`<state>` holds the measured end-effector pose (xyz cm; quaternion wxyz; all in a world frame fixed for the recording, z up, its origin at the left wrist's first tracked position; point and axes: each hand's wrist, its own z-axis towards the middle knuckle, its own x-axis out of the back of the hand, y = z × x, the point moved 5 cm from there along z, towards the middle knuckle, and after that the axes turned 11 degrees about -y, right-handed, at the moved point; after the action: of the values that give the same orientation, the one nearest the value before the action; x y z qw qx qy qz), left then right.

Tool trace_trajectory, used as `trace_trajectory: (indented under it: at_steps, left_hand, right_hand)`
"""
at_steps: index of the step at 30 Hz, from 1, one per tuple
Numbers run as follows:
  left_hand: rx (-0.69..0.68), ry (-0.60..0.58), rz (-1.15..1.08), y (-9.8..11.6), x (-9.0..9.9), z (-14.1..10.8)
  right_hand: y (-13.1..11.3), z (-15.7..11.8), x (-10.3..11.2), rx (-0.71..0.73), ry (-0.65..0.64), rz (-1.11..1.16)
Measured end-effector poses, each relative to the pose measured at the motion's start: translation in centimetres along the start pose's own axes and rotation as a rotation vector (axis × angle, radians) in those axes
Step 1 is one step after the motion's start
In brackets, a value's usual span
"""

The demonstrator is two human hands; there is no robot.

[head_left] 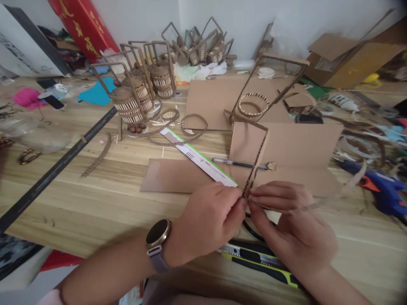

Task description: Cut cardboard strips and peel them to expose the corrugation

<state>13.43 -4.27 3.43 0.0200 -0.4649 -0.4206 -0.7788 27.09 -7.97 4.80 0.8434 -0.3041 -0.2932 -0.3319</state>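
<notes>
A narrow cardboard strip (255,163), bent at corners with its corrugated edge showing, rises from between my fingertips. My left hand (216,216), with a watch on the wrist, pinches its lower end. Against the same end, the closed thumb and fingers of my right hand (295,224) meet the strip. A thin pale band (345,190), blurred, trails off to the right from the right hand. Below the hands lies a yellow-and-black utility knife (257,260), partly covered by the right hand. A pen (238,162) rests on cardboard (299,152) just beyond.
A blue glue gun (386,190) lies at the right. Small slatted buckets (127,106) with tall handles stand back left. Another handled frame with a slatted ring (253,105) is behind the hands. A white-and-green strip (197,154) and a long black bar (60,167) cross the table.
</notes>
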Motion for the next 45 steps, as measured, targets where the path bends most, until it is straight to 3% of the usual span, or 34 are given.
trace_trajectory:
  at_steps: [5,12,19,28,34,38,45]
  left_hand:
    - [-0.009,-0.002,-0.022,-0.2,-0.2,-0.1]
    - [0.001,0.0,-0.048,-0.5,-0.2,0.0]
    - [0.06,0.03,-0.14,-0.7,0.3,0.1]
    - [0.233,0.022,-0.301,-1.3,0.1,0.3]
    - [0.257,0.03,-0.255,-1.3,0.1,0.4]
    - [0.234,0.036,-0.235,-1.2,0.1,0.4]
    - [0.206,0.02,-0.224,-1.3,0.1,0.4]
  right_hand:
    - [0.3,-0.3,-0.2,-0.021,-0.036,-0.016]
    - [1.5,-1.3,-1.2,-0.187,0.002,0.25]
    - [0.7,-0.9,-0.9,-0.033,-0.003,-0.012]
    - [0.5,-1.1,-1.4,-0.064,-0.076,-0.107]
    - [0.3,-0.8,-1.4,-0.049,-0.091,-0.13]
    - [0.4,-1.1,-1.5,-0.073,-0.068,-0.055]
    - [1.7,-2.0,-1.8,-0.263,-0.016,0.237]
